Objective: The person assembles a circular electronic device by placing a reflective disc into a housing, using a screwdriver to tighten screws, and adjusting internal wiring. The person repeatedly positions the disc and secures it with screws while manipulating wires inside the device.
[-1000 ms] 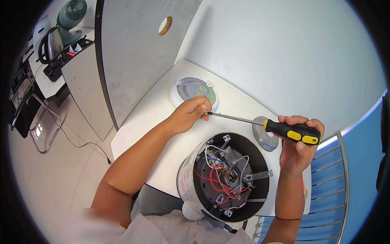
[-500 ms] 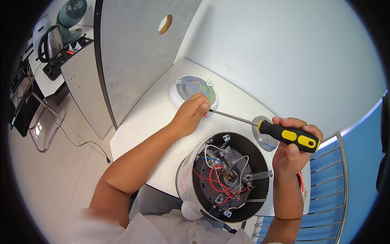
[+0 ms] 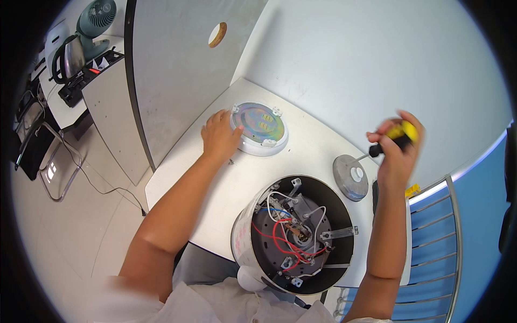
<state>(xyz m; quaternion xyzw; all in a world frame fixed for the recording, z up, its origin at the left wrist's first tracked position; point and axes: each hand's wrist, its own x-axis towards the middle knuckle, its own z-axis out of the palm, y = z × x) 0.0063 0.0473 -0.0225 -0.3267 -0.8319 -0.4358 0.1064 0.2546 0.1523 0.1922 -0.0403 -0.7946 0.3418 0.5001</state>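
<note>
My left hand [image 3: 219, 135] lies with fingers apart at the left edge of a round white base cover [image 3: 257, 149], its thumb touching the rim. The cover has a shiny rainbow-tinted plate on top and small white clips around it. Beside the wrist lies a small metal piece [image 3: 231, 161], probably a screw. My right hand [image 3: 396, 156] is closed around a black-and-yellow screwdriver [image 3: 375, 151], somewhat blurred, its shaft slanting down leftward above a grey metal disc [image 3: 344, 180]. Close to me, a pot-like appliance body [image 3: 245, 237] stands with its wired inside facing up.
A grey partition [image 3: 177, 70] rises left of the white table [image 3: 177, 172], with a white panel [image 3: 377, 64] behind. A metal railing [image 3: 458, 242] runs along the right. Farther left stand a kettle [image 3: 72, 56], a fan [image 3: 97, 19] and a chair [image 3: 51, 161].
My left hand has let go of the screwdriver's tip end and moved left to the cover's edge. The right hand has lifted away with the screwdriver, up and slightly right.
</note>
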